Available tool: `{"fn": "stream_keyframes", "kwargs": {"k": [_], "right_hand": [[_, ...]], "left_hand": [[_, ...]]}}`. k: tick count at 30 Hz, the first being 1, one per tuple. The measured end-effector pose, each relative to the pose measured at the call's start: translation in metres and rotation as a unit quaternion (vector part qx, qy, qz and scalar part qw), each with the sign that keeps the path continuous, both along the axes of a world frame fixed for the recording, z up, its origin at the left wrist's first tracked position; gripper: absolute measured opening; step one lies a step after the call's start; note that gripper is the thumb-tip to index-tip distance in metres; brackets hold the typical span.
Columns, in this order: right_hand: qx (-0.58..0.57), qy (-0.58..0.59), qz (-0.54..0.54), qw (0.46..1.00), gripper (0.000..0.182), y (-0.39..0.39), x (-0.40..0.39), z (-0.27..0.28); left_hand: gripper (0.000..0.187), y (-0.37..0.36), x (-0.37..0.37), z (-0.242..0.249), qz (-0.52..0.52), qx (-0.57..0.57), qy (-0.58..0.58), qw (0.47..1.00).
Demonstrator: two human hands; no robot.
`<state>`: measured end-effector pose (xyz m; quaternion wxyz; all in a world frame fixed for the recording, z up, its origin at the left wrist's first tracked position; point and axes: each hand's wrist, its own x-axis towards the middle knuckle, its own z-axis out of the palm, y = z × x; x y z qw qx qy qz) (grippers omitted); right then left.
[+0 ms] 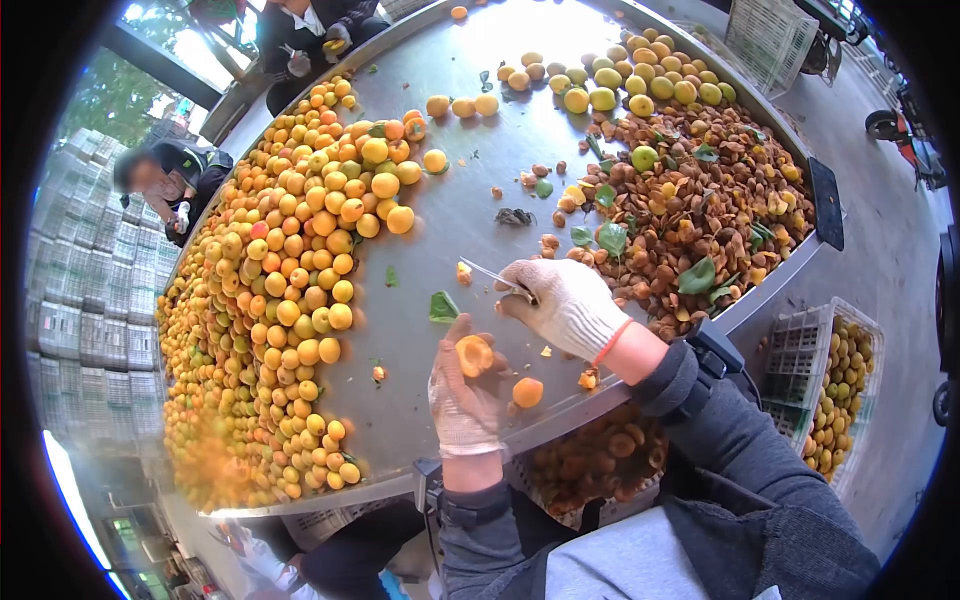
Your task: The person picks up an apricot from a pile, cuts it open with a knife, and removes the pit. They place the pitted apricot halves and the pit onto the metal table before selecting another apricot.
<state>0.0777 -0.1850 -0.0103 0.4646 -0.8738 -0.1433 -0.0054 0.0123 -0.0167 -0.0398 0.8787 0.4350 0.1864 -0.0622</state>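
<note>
Round metal desk (450,230), edges cut off by the fisheye frame; far side glared out. Heap of whole apricots (280,300) blurring at the near left. Pile of pits (690,220) and leaves on the right. Crate below the rim (590,460) half hidden by sleeves. Left hand (465,395) gloved, cupped around a halved apricot (474,355), cut face up, pit hollow showing. Right hand (565,305) gloved, pinching a thin knife (490,275), blade hard to make out.
</note>
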Motion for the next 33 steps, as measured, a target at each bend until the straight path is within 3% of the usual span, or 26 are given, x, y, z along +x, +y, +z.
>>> {"fn": "stream_keyframes", "kwargs": {"k": [1, 3, 6, 8, 9, 11, 12, 13, 14, 15, 17, 18, 21, 25, 26, 27, 29, 31, 33], "right_hand": [[0.021, -0.002, 0.013, 1.000, 0.016, -0.002, 0.000, 0.003], [0.081, -0.051, 0.140, 0.985, 0.019, 0.004, -0.012, 0.003], [-0.022, -0.046, 0.158, 0.986, 0.019, 0.013, -0.024, 0.005], [-0.075, -0.055, 0.159, 0.983, 0.012, 0.014, -0.025, 0.007], [-0.075, -0.054, 0.159, 0.983, 0.012, 0.014, -0.024, 0.007], [0.155, 0.104, 0.103, 0.977, 0.010, 0.010, -0.020, 0.006], [0.218, 0.109, 0.069, 0.967, 0.009, 0.007, -0.016, 0.006], [0.280, 0.112, 0.035, 0.953, 0.009, 0.003, -0.011, 0.011], [0.279, 0.164, 0.001, 0.946, 0.008, -0.005, -0.010, 0.022], [0.278, 0.215, -0.033, 0.936, 0.008, -0.012, -0.011, 0.037], [0.320, 0.197, -0.035, 0.926, 0.008, -0.016, -0.011, 0.031], [0.360, 0.182, -0.035, 0.914, 0.009, -0.018, -0.012, 0.028], [0.327, 0.150, -0.034, 0.932, 0.012, -0.021, -0.015, 0.029], [0.341, 0.143, -0.033, 0.928, 0.011, -0.025, -0.020, 0.036], [0.342, 0.140, -0.031, 0.929, 0.011, -0.027, -0.021, 0.038], [0.359, 0.139, -0.037, 0.922, 0.013, -0.029, -0.023, 0.039], [0.379, 0.139, -0.032, 0.914, 0.015, -0.030, -0.025, 0.037], [0.382, 0.131, -0.050, 0.913, 0.014, -0.033, -0.025, 0.030], [0.371, 0.216, -0.075, 0.900, 0.013, -0.036, -0.027, 0.040]], "left_hand": [[0.049, 0.004, 0.001, -0.001, 0.007, -0.015, -0.010, 1.000], [0.050, 0.004, 0.005, 0.000, 0.018, -0.033, -0.020, 0.999], [0.036, -0.004, 0.007, 0.002, 0.050, -0.001, 0.039, 0.998], [0.032, -0.006, 0.002, 0.001, 0.021, 0.125, -0.026, 0.992], [0.032, -0.007, 0.000, 0.008, 0.021, 0.126, -0.025, 0.992], [0.026, -0.009, -0.005, 0.026, 0.019, 0.083, -0.023, 0.996], [0.026, -0.004, -0.007, 0.025, 0.017, 0.082, -0.020, 0.996], [0.027, 0.006, -0.008, 0.024, -0.072, 0.272, -0.008, 0.960], [0.027, 0.011, -0.011, 0.023, -0.158, 0.450, 0.004, 0.879], [0.027, 0.008, -0.014, 0.023, -0.158, 0.451, 0.002, 0.879], [0.034, -0.007, -0.019, 0.020, -0.308, 0.675, -0.023, 0.670], [0.038, -0.016, -0.018, 0.019, -0.331, 0.724, -0.004, 0.605], [0.037, -0.023, -0.013, 0.009, -0.335, 0.746, 0.006, 0.575], [0.033, -0.019, -0.012, 0.009, -0.264, 0.777, -0.018, 0.570], [0.029, -0.014, -0.015, 0.017, -0.232, 0.639, 0.019, 0.733], [0.025, -0.013, -0.019, 0.028, -0.189, 0.471, 0.055, 0.860], [0.025, -0.022, -0.032, 0.067, -0.166, 0.515, 0.008, 0.841], [0.034, -0.022, -0.057, 0.074, -0.185, 0.433, -0.127, 0.873], [0.054, -0.018, -0.077, 0.078, -0.357, 0.415, -0.174, 0.818]]}}
